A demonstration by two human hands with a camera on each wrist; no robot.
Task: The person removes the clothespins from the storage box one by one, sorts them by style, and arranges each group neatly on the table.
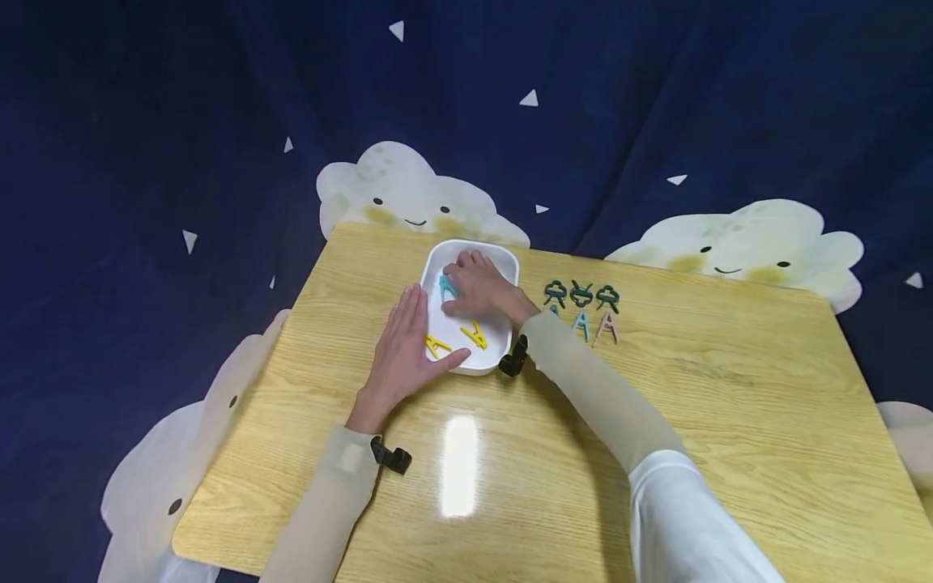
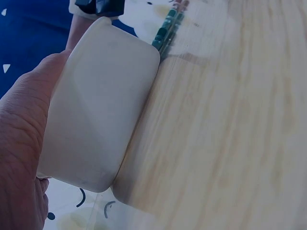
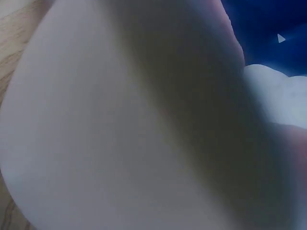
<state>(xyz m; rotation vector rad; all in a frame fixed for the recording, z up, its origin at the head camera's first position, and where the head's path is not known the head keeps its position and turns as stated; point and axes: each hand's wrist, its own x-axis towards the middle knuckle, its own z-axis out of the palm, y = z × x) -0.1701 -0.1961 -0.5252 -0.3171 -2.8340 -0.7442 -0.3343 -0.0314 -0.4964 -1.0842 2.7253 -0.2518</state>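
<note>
A white plastic tub (image 1: 475, 366) stands on the table, with a light blue clothespin (image 1: 448, 288) and two yellow clothespins, one near the middle (image 1: 475, 334) and one near the left side (image 1: 437, 346). My left hand (image 1: 399, 348) rests along the tub's left side, fingers straight and the thumb over the near edge. The left wrist view shows that palm beside the tub's outer wall (image 2: 103, 105). Inside the tub, my right hand (image 1: 477, 285) reaches to the light blue clothespin, thumb and forefinger apart on either side of it. The right wrist view is mostly blocked by the blurred tub wall (image 3: 72, 134).
Right of the tub lie dark green cloud-shaped clips (image 1: 581, 294) in a row. Below them are a light blue clothespin (image 1: 581, 325), a pink clothespin (image 1: 607, 329) and another partly behind my right forearm. A dark blue curtain (image 1: 583, 162) hangs behind the wooden table (image 1: 729, 421).
</note>
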